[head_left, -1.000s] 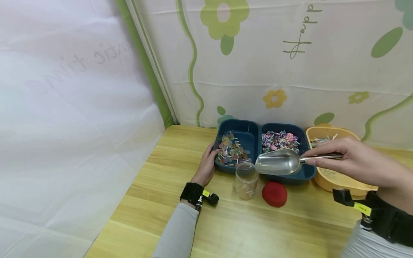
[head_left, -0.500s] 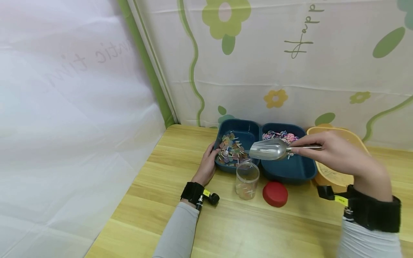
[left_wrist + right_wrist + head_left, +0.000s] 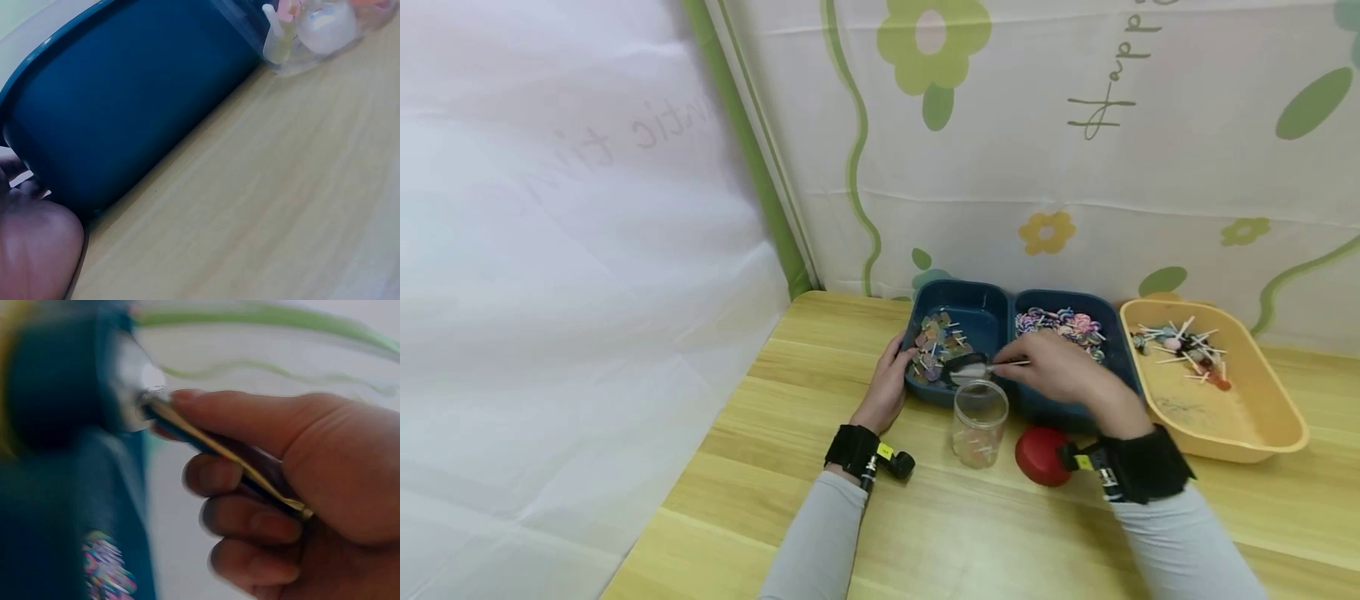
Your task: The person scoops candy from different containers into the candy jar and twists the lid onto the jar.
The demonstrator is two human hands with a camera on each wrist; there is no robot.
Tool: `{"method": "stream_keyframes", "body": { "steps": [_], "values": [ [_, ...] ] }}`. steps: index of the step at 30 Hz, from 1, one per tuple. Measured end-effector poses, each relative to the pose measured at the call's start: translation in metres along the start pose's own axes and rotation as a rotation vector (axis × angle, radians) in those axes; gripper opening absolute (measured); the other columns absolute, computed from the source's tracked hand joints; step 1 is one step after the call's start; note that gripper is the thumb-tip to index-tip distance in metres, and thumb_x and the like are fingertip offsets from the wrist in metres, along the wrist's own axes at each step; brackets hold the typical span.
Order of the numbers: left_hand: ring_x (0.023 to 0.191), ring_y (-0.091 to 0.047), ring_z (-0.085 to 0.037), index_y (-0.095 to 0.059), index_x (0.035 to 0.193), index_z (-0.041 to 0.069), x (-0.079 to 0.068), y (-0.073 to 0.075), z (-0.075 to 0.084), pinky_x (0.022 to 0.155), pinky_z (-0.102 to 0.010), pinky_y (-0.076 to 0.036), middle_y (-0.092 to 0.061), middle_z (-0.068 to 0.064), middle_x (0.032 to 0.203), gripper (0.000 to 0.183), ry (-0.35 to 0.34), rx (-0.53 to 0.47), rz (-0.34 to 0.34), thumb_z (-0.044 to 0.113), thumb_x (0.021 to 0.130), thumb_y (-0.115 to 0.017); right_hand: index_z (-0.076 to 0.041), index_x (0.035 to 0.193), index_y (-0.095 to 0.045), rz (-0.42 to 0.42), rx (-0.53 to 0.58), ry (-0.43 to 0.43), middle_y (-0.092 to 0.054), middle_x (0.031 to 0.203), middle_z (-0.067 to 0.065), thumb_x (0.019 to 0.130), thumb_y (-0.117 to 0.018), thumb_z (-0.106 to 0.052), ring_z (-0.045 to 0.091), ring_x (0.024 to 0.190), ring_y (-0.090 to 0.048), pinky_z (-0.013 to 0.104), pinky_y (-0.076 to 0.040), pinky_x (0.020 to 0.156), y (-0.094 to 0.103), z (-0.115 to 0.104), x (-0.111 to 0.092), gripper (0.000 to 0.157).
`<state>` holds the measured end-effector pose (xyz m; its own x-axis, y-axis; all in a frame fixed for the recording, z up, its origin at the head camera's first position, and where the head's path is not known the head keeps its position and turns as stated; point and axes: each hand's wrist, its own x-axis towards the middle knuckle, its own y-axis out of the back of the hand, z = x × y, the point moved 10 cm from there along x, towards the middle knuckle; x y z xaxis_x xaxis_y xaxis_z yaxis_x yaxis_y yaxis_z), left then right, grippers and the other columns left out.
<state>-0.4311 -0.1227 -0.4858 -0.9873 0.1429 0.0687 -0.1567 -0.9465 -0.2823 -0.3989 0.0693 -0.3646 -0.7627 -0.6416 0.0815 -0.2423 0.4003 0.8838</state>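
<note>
In the head view, my left hand (image 3: 882, 387) grips the left side of a dark blue bin (image 3: 988, 325), the thumb over its rim. Small translucent lollipops (image 3: 934, 342) lie in this bin. My right hand (image 3: 1060, 367) holds a metal scoop (image 3: 966, 371) by its handle, fingers curled round it in the right wrist view. The scoop's bowl is low in the left bin, at the lollipops' right edge. Just in front stands a clear jar (image 3: 979, 425), lidless, with some candies at the bottom. A red lid (image 3: 1042, 456) lies to the jar's right.
A second blue bin (image 3: 1120, 367) adjoins on the right, with swirly pink and blue lollipops (image 3: 1067, 325). Beyond it, a yellow bin (image 3: 1262, 392) holds several lollipops on white sticks (image 3: 1183, 346). A patterned curtain (image 3: 985, 183) hangs close behind the bins.
My right hand has carried the scoop left and down, from over the right blue bin into the left one. The yellow bin is uncovered. My left hand keeps its hold.
</note>
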Motion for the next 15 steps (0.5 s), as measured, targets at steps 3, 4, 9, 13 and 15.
{"method": "stream_keyframes", "body": {
  "steps": [3, 4, 9, 13, 15],
  "values": [
    [0.154, -0.021, -0.028, -0.031, 0.16, 0.006, 0.0, -0.002, 0.0, 0.125, -0.05, -0.012, -0.036, -0.016, 0.161, 0.048, -0.002, 0.004, -0.007, 0.016, 0.113, -0.035, -0.008, 0.112, -0.08, -0.029, 0.053, 0.016, -0.077, 0.105, 0.004, 0.101, -0.067, -0.016, 0.02, 0.095, -0.071, 0.044, -0.058, 0.082, -0.022, 0.0, 0.013, 0.019],
    [0.154, -0.021, -0.028, -0.031, 0.16, 0.006, 0.0, -0.002, 0.0, 0.125, -0.05, -0.012, -0.036, -0.016, 0.162, 0.048, -0.001, 0.004, -0.008, 0.016, 0.113, -0.035, -0.008, 0.113, -0.08, -0.03, 0.069, 0.015, -0.077, 0.106, 0.005, 0.101, -0.066, -0.016, 0.02, 0.095, -0.071, 0.043, -0.058, 0.082, -0.027, 0.001, 0.016, 0.02],
    [0.154, -0.022, -0.028, -0.03, 0.16, 0.005, 0.0, -0.002, 0.002, 0.124, -0.05, -0.015, -0.036, -0.017, 0.162, 0.048, -0.009, 0.006, -0.008, 0.015, 0.113, -0.033, -0.009, 0.114, -0.079, -0.015, 0.095, 0.012, -0.076, 0.107, 0.004, 0.101, -0.066, -0.015, 0.019, 0.096, -0.07, 0.043, -0.058, 0.081, -0.033, 0.006, 0.019, 0.019],
    [0.154, -0.023, -0.027, -0.029, 0.16, 0.005, 0.0, -0.003, 0.002, 0.124, -0.049, -0.016, -0.035, -0.016, 0.162, 0.048, -0.008, 0.006, -0.018, 0.015, 0.113, -0.032, -0.01, 0.117, -0.077, -0.029, 0.102, 0.034, -0.075, 0.11, 0.005, 0.102, -0.064, -0.017, 0.021, 0.099, -0.069, 0.043, -0.057, 0.083, -0.034, 0.007, 0.018, 0.021],
    [0.154, -0.022, -0.027, -0.028, 0.161, 0.006, -0.001, -0.003, 0.0, 0.124, -0.049, -0.015, -0.035, -0.016, 0.162, 0.048, -0.001, 0.007, -0.021, 0.015, 0.113, -0.032, -0.009, 0.119, -0.076, -0.037, 0.126, 0.037, -0.075, 0.113, 0.006, 0.103, -0.063, -0.017, 0.021, 0.1, -0.069, 0.043, -0.057, 0.084, -0.035, 0.009, 0.017, 0.022]
  ]
}}
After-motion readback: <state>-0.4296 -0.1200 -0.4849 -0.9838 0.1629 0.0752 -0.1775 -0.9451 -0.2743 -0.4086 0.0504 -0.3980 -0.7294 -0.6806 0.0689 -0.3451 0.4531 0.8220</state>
